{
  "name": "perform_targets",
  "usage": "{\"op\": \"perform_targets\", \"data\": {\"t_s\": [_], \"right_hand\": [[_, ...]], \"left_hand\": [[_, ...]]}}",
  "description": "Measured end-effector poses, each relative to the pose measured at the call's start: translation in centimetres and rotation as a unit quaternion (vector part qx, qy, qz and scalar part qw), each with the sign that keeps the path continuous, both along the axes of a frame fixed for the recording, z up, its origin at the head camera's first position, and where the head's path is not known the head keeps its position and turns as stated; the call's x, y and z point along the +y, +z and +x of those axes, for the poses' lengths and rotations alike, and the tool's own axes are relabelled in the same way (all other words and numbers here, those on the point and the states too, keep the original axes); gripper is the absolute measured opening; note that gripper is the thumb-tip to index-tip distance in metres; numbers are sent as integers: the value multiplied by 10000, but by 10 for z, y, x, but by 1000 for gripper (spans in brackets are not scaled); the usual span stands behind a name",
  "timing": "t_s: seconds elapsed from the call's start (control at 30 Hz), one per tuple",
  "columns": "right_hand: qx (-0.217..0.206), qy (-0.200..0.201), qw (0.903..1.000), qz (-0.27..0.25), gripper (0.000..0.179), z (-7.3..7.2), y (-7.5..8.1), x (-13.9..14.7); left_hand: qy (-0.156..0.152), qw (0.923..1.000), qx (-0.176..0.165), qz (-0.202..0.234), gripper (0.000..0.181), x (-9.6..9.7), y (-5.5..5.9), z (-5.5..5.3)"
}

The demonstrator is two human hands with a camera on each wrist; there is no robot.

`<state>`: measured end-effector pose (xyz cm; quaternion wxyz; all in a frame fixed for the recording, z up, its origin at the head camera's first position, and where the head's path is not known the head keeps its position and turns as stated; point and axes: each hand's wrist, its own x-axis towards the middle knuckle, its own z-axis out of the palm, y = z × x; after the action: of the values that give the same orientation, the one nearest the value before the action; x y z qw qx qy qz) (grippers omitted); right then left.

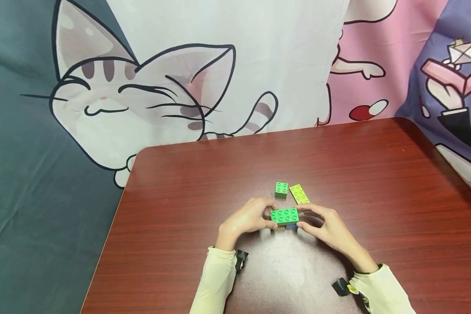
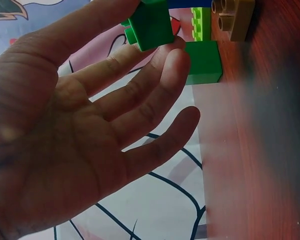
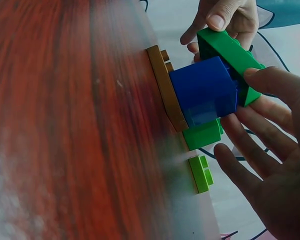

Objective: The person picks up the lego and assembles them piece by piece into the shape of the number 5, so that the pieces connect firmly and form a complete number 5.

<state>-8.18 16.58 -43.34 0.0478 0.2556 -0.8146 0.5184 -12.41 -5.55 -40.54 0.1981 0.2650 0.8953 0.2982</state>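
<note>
A long green building brick (image 1: pixel 284 216) is held level between both hands, its studs facing up. My left hand (image 1: pixel 249 218) pinches its left end between thumb and fingers, and the right hand (image 1: pixel 329 226) pinches the opposite end. Under it, in the right wrist view, a blue brick (image 3: pixel 202 92) stands on a flat brown brick (image 3: pixel 166 92). The green brick sits at a slant over the blue one's studs, with some of those studs showing in the gap. From the head view, the blue and brown bricks are mostly hidden beneath it.
Just beyond the hands, a small square green brick (image 1: pixel 281 190) and a flat lime brick (image 1: pixel 299 194) lie on the dark red wooden table (image 1: pixel 172 209). A cloth with cartoon cats (image 1: pixel 290 56) hangs behind the table's far edge.
</note>
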Motion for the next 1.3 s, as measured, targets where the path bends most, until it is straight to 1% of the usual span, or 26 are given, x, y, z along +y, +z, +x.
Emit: {"op": "perform_targets", "data": {"t_s": [0.17,0.47,0.6,0.73,0.83,0.93,1.03,1.1,1.2,1.3], "right_hand": [[31,84,9999,-76,38,-1,-1,1],[-45,121,9999,-91,38,-1,-2,0],[-6,119,9999,-97,38,-1,-3,0],[-69,62,9999,-136,39,-5,-19,5],[-161,81,9995,-269,39,-8,-31,9],[-135,178,9990,-374,38,-9,-33,10],[32,215,9994,-285,39,-9,-33,11],[160,179,9996,-116,40,-10,-32,10],[353,107,9993,109,41,-9,-28,9],[459,60,9986,241,40,-7,-22,6]], "left_hand": [[11,10000,28,31,33,0,0,0],[62,10000,24,66,29,0,-2,0],[118,9999,-10,73,28,1,-2,1],[193,9998,-36,51,27,2,-1,1],[229,9997,-53,34,27,3,-1,0],[235,9997,-76,30,27,3,-1,0],[215,9997,-106,26,27,3,-1,0],[204,9997,-116,7,27,3,0,0],[190,9998,-98,-11,27,3,1,0],[172,9998,-52,-42,27,4,2,1]]}}
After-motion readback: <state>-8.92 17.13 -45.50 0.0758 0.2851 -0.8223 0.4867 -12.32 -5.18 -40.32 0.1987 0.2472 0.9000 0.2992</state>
